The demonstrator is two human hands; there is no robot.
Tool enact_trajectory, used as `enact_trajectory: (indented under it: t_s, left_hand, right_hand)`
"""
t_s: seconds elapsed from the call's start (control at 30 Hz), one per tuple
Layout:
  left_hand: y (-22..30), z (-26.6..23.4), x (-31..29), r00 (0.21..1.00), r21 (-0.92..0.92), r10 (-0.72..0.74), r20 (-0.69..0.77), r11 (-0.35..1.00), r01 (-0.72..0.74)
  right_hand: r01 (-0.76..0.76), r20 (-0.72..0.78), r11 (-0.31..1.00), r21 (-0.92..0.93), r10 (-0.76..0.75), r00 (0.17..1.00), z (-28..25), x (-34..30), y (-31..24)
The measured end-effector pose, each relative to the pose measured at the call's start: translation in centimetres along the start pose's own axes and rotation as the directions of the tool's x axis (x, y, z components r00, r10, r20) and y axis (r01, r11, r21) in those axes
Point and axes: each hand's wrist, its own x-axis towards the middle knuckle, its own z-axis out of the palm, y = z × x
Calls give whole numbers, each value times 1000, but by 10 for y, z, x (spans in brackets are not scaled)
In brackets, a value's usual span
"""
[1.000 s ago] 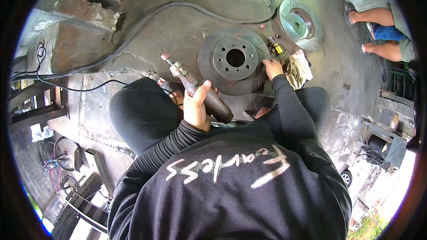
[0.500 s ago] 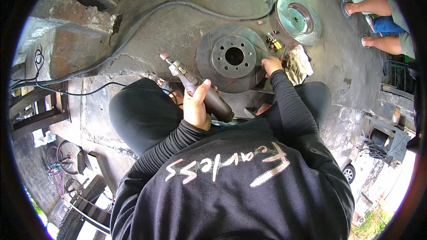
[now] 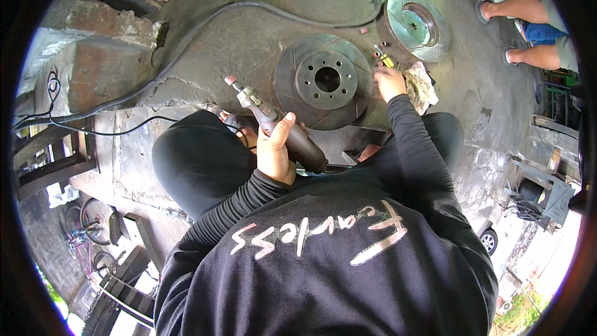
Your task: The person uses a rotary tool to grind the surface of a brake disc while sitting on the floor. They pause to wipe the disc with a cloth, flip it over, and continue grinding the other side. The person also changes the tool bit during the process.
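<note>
My left hand is wrapped round a dark rotary die grinder. A small pinkish grinding stone sits at the tool's tip, pointing up and left, apart from the disc. In front of me a slotted brake disc lies flat on the floor. Just past the disc's right edge is my right hand, its fingers bent and blurred, so their hold is unclear. Beyond those fingers lie a yellow-handled tool and several small reddish-brown pieces. A pale crumpled cloth lies right of that hand.
A second brake disc lies farther back on the right. A thick grey hose curves across the floor; a thin black cord runs at left. Another person's legs show at far right. Broken concrete stands at left.
My right hand has moved a little right and away from me, off the disc's edge toward the yellow-handled tool. The left hand and grinder have hardly moved.
</note>
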Motion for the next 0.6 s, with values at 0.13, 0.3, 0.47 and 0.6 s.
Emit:
enact_trajectory:
  t_s: [0.13, 0.3, 0.47, 0.6]
  left_hand:
    - [0, -2, -1, 1000, 24, 0, 0, 1000, 0]
    - [-3, -3, -1, 1000, 28, -4, 2, 1000, 4]
    - [-5, -5, -3, 1000, 46, -10, 2, 999, 10]
    - [-5, -8, -1, 997, 29, -72, 24, 997, 71]
  right_hand:
    - [234, 25, 968, -89, -233, 972, -6, -37, -74]
    - [704, 330, 625, -336, -622, 710, 45, -65, -88]
    - [687, 425, 520, -507, -543, 724, 88, -70, -85]
    - [674, 346, 571, -469, -583, 735, 103, -71, -87]
